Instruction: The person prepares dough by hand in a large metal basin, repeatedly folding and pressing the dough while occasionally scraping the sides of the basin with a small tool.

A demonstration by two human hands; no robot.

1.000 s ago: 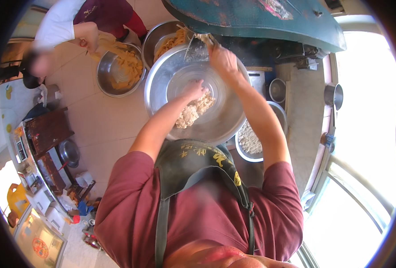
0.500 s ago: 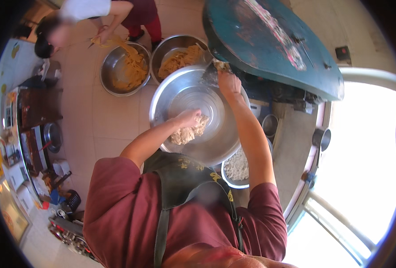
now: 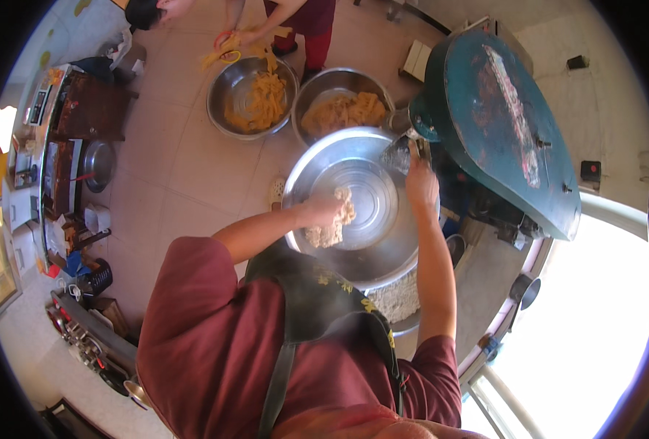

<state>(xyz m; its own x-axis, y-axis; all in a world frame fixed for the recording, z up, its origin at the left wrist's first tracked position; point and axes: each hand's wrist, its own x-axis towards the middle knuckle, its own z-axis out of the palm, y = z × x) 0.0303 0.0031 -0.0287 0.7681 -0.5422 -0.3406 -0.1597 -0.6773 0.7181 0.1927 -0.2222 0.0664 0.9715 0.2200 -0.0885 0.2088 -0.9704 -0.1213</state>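
Note:
In front of my body is a wide steel bowl (image 3: 412,249). My left hand (image 3: 324,210) is closed on a lump of pale, crumbly dough (image 3: 326,233) low over the bowl's left side. At the far right rim, my right hand (image 3: 421,183) grips the handle of a metal scraper (image 3: 396,155). Its flat, dough-smeared blade points left over the inside of the bowl, just below the spout of a green machine (image 3: 478,110). The bowl's bottom shows rings and a thin smear.
A second bowl of pale crumbly stuff (image 3: 396,298) sits partly under the large one. Beyond are two steel bowls (image 3: 218,117) with yellow-orange strips. A co-worker's hands (image 3: 247,36) hold yellow strips and a red-ringed tool. Shelves (image 3: 83,110) stand left; a bright window is right.
My view has shifted, so the scene sits farther right and lower. The scraper's handle now stands out above my right fist. My left hand still grips the dough.

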